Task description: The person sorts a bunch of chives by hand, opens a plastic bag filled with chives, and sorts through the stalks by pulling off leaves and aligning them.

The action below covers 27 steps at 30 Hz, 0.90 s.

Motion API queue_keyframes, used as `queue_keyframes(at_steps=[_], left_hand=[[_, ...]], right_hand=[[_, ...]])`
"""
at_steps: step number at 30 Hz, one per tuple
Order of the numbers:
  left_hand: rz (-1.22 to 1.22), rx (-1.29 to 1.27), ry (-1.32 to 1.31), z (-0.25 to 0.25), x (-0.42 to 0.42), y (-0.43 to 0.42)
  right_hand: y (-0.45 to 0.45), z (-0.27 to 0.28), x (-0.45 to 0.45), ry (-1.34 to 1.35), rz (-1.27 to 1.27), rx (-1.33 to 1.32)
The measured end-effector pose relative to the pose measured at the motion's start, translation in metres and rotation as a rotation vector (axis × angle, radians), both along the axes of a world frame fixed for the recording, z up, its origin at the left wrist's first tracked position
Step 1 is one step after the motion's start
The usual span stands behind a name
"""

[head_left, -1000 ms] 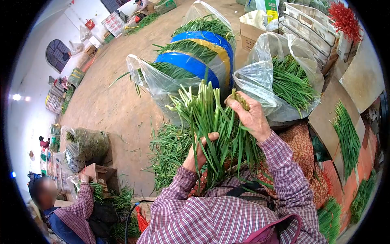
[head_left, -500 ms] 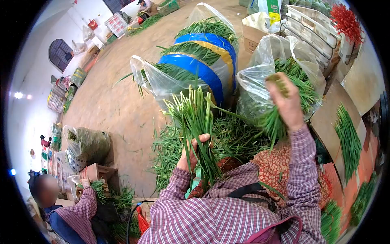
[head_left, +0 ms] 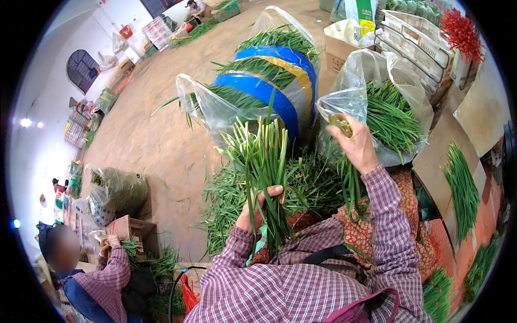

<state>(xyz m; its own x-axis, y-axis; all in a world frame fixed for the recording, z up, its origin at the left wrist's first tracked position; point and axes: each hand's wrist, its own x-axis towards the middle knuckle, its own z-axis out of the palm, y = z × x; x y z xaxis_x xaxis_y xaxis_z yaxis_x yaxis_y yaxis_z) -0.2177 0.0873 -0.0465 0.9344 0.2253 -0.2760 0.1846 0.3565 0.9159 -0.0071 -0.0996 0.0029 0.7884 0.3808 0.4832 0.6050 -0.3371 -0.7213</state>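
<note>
My left hand (head_left: 259, 207) is closed around an upright bunch of green stalks (head_left: 264, 161), pale ends up and leaves hanging toward my lap. To the right, my right hand (head_left: 353, 142) pinches a smaller bunch (head_left: 351, 185) by its stem ends, its leaves hanging down. The two bunches are apart. Behind my left hand stands a clear plastic bag (head_left: 202, 105) of greens wrapped in blue and yellow tape. An open clear bag (head_left: 396, 116) of greens is just beyond my right hand. Loose leaves (head_left: 231, 199) are heaped on the floor below.
A co-worker (head_left: 97, 280) sits at the lower left, beside a wooden stool (head_left: 126, 229) and a full bag (head_left: 121, 194). Stacked white crates (head_left: 417, 51) and a cardboard box (head_left: 338, 51) stand at the upper right. Greens (head_left: 462, 194) lie on a board at the right.
My right hand moved away to the right with a small bunch, lifted and swung it, then came back lower and a little left. My left hand keeps its bunch.
</note>
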Motion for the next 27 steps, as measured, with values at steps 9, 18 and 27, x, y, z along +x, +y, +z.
queue_keyframes(at_steps=[9, 18, 27], left_hand=[[0.073, -0.269, 0.009, -0.004, 0.012, -0.005], [0.039, -0.134, -0.081, -0.017, 0.009, 0.008], [0.093, -0.184, 0.073, 0.01, 0.016, -0.024]], right_hand=[[0.038, 0.017, -0.048, 0.523, 0.35, 0.241], [-0.043, 0.048, 0.006, 0.686, 0.168, 0.814], [0.037, 0.014, -0.042, 0.576, 0.38, 0.211]])
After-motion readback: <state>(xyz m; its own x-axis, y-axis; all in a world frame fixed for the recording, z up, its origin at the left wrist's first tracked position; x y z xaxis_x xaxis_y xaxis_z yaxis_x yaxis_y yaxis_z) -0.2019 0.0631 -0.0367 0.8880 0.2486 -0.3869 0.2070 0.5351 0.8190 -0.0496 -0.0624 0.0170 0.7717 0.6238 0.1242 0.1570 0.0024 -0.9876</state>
